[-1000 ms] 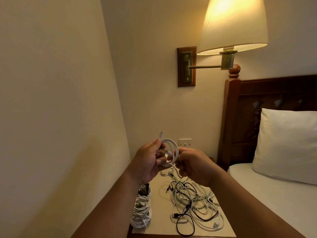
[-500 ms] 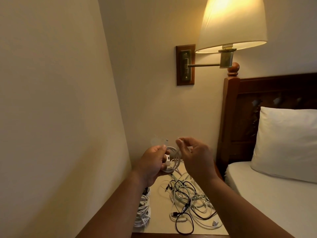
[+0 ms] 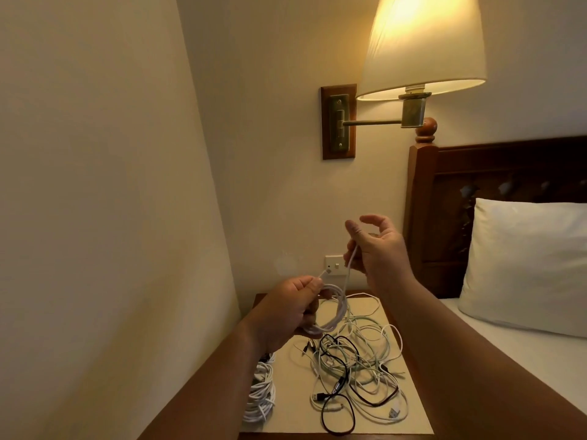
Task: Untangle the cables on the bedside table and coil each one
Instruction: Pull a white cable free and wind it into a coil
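Note:
My left hand [image 3: 293, 309] pinches a small coil of white cable [image 3: 333, 309] above the bedside table [image 3: 286, 369], with one plug end sticking up past the thumb. A strand of the same cable rises to my right hand [image 3: 376, 246], which is lifted higher, fingers loosely curled around it. On the table lies a tangle of white and black cables [image 3: 355, 373]. A coiled white cable [image 3: 262, 392] rests at the table's left edge, partly hidden by my left forearm.
A wall runs close along the left. A lit swing-arm lamp [image 3: 422, 46] hangs overhead on a wooden wall plate [image 3: 338, 122]. A wall socket [image 3: 335, 265] sits behind the table. The wooden headboard [image 3: 492, 173], pillow [image 3: 527, 262] and bed are to the right.
My right hand has lifted up and away from the left hand, drawing a strand of the white cable out. The left hand has dropped slightly with the coil.

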